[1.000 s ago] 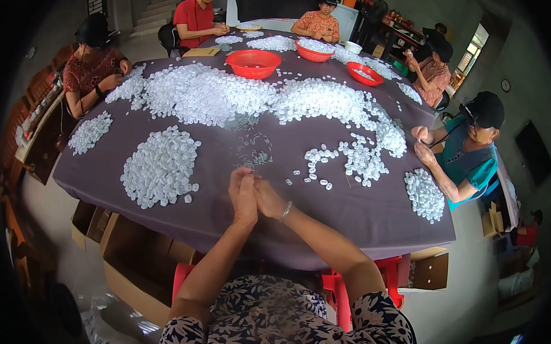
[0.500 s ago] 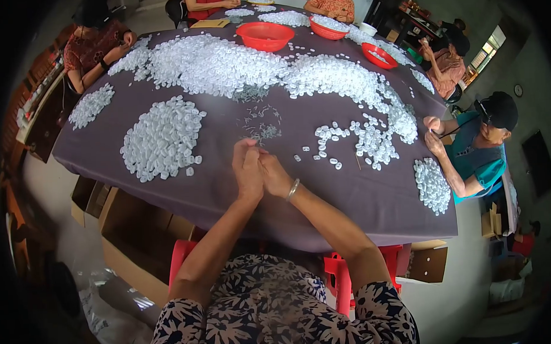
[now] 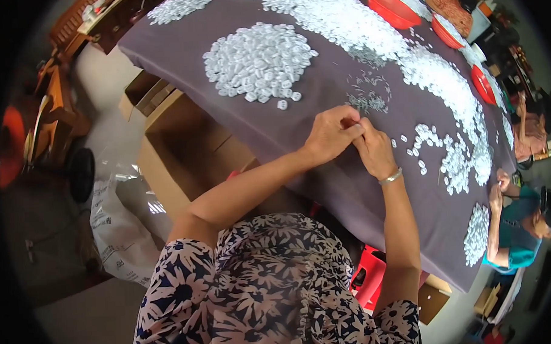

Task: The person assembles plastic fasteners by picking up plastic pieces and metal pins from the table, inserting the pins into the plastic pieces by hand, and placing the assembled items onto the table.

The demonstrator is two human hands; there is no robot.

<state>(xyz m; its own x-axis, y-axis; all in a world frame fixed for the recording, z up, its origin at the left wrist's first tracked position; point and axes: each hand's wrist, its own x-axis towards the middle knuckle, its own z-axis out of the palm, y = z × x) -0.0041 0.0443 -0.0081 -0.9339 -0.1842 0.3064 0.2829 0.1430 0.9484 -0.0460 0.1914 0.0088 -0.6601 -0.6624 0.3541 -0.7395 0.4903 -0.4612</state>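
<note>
White small piece, seemingly pinched between fingers of left hand (image 3: 330, 133), right hand (image 3: 373, 150)

— Where are the hands?

— Both meet over the near edge of the table (image 3: 321, 103), which is covered in purple-grey cloth. The left hand (image 3: 330, 133) and right hand (image 3: 375, 151) touch, fingers pinched together on something too small to make out.

— And around them?

— A round heap of white plastic pieces (image 3: 256, 60) lies towards the left edge, and a patch of small metal bits (image 3: 367, 95) just beyond the hands. Open cardboard boxes (image 3: 180, 145) stand beside the table.
</note>
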